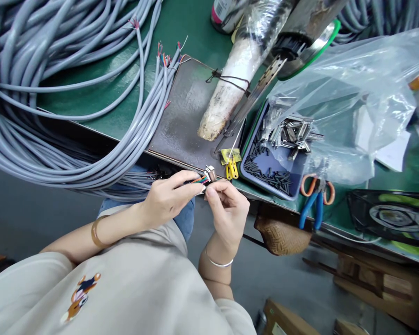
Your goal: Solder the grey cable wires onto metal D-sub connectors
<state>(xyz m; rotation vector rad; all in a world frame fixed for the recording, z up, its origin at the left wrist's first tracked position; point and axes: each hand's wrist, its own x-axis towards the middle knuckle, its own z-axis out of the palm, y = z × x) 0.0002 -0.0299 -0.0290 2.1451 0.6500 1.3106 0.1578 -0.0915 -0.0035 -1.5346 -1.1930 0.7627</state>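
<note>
My left hand (pixel 169 195) pinches a bundle of thin coloured wires (pixel 202 179) between thumb and fingers. The wires run to a small metal connector (pixel 210 173) at the fingertips, by the board's front edge. Close against the connector's lower side is my right hand (pixel 226 204), its thumb and forefinger pressed together; whatever lies between them is too small to make out. Just beyond the right fingers sits a yellow clip-like piece (pixel 232 168) on the edge of the dark board (pixel 185 116).
Grey cables (pixel 125 163) loop across the left. A white wrapped rod (pixel 223 97) slants over the board. To the right are a blue tray (pixel 272 174) with black pieces and metal parts, a plastic bag (pixel 356 93), pliers (pixel 316 200) and a black-framed object (pixel 394 216).
</note>
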